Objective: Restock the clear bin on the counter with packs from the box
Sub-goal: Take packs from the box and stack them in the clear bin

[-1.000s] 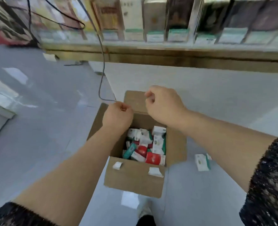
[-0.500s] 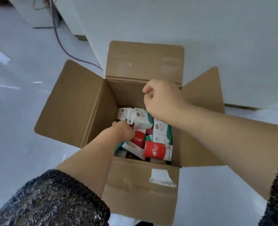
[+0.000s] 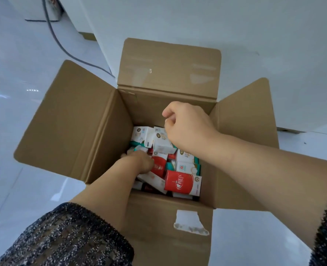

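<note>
Packs (image 3: 180,184), about a dozen; box (image 3: 105,135), one

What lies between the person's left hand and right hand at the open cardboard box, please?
In the head view, a white pack lies between the left hand and the right hand, atop the other packs in the cardboard box.

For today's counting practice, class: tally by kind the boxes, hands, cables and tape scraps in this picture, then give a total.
Cardboard box: 1
Hands: 2 (left hand, right hand)
Black cable: 1
Tape scrap: 1
Total: 5
</note>
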